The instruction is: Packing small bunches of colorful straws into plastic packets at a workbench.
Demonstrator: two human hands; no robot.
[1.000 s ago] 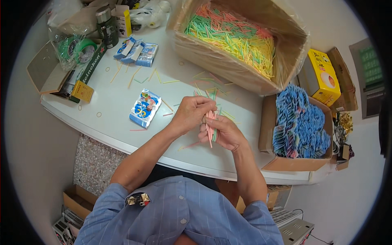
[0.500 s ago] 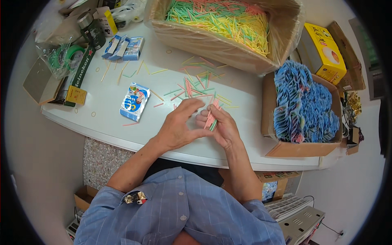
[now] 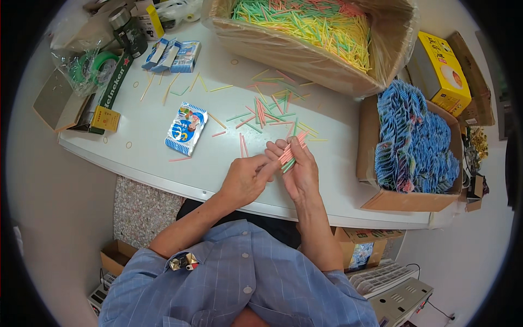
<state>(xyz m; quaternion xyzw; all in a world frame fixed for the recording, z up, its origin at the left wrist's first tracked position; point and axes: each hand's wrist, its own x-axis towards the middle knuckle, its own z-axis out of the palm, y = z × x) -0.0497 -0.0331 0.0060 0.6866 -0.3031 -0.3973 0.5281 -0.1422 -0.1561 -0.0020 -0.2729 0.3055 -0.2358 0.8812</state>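
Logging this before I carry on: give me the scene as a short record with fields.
Right hand: holds a bundle of pink and green sticks
Left hand: beside that bundle, contact unclear
Loose sticks: scattered on the table
Packet: blue and white, left of the hands
Large carton: holds pink, green and yellow sticks
Smaller carton: filled with blue patterned pieces

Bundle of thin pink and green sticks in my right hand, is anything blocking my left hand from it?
Nothing visible. Your left hand is immediately beside the bundle of thin pink and green sticks in your right hand; actual contact is unclear. The loose pink, green and yellow sticks lie beyond, on the white tabletop.
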